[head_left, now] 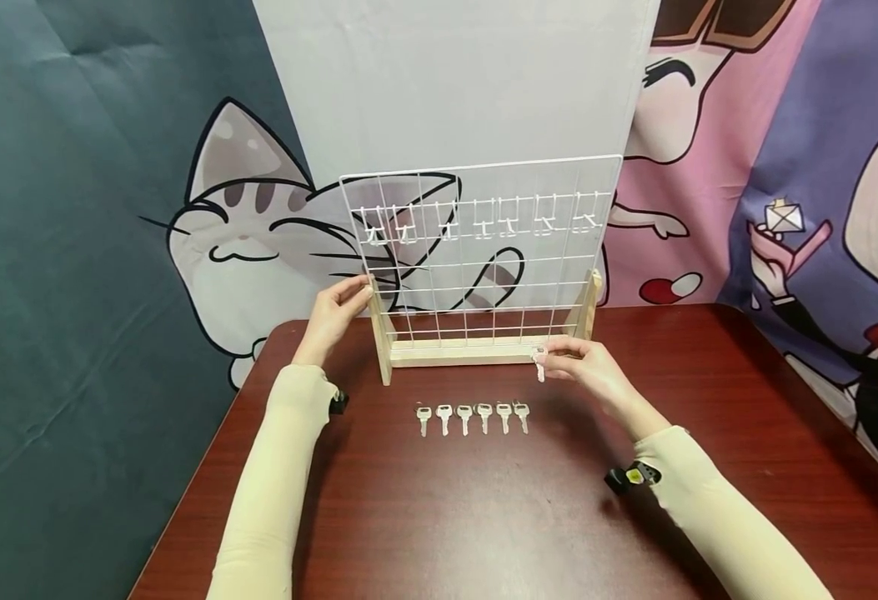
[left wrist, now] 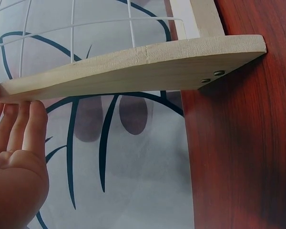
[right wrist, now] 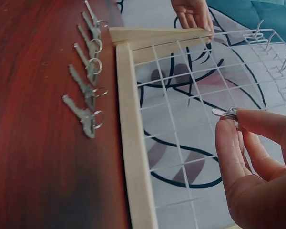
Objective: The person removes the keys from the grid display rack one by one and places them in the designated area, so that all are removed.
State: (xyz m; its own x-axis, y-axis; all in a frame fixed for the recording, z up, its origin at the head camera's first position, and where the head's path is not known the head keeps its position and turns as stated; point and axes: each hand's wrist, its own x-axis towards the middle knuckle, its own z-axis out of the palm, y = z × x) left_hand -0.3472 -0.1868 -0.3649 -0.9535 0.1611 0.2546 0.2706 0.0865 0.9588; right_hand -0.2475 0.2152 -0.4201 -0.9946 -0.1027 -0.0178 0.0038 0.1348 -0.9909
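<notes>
My right hand point(head_left: 584, 367) pinches a silver key point(head_left: 539, 364) between thumb and fingers, in front of the rack's right end. In the right wrist view this key point(right wrist: 224, 113) lies across the fingertips, its ring half hidden by them. My left hand point(head_left: 331, 321) grips the upper end of the rack's left wooden support, and in the left wrist view thumb and fingers lie on either side of that wooden support point(left wrist: 133, 71). The white wire grid rack point(head_left: 479, 287) stands upright in its wooden base point(head_left: 461, 354). Several small white hooks point(head_left: 484, 227) hang on its upper bars.
Several silver keys point(head_left: 464, 417) with rings lie in a row on the red-brown table point(head_left: 446, 517), in front of the base. The right wooden support point(head_left: 589, 308) stands near the right hand. Behind the table hangs a cartoon-printed cloth point(head_left: 454, 83).
</notes>
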